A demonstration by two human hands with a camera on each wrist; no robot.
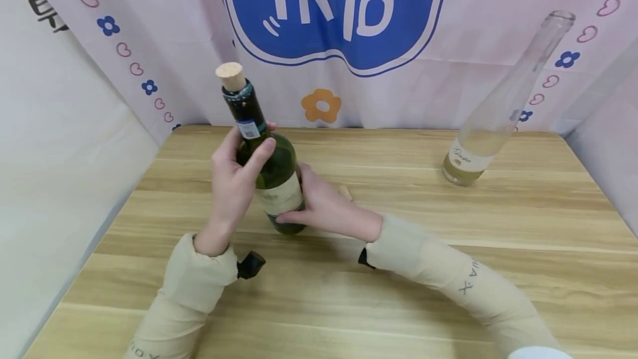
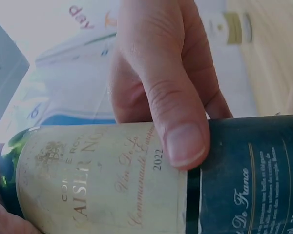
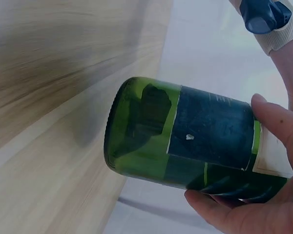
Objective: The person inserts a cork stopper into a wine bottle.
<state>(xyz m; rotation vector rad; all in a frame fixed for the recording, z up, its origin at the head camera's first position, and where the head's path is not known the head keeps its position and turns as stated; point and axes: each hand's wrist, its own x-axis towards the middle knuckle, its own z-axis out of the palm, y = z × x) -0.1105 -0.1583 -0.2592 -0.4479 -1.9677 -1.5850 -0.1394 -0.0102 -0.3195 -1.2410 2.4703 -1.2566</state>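
A green wine bottle [image 1: 280, 168] leans slightly in both hands, its base close over the wooden table. A pale cork [image 1: 231, 75] sticks up out of its neck. My left hand [image 1: 233, 179] grips the bottle around the shoulder and lower neck, thumb on the near side. Lower down, my right hand [image 1: 326, 201] holds the body, with its thumb across the cream label [image 2: 107, 175]. The right wrist view shows the dark back label [image 3: 210, 126] and the bare green glass near the base.
At the back right of the wooden table [image 1: 399, 303] stands a clear, tall bottle [image 1: 468, 154] with a little yellowish liquid. A small cork-coloured piece [image 1: 345, 193] lies just behind the right hand. A printed cloth [image 1: 399, 93] hangs behind the table. A white rounded object [image 1: 540, 352] shows at the bottom right.
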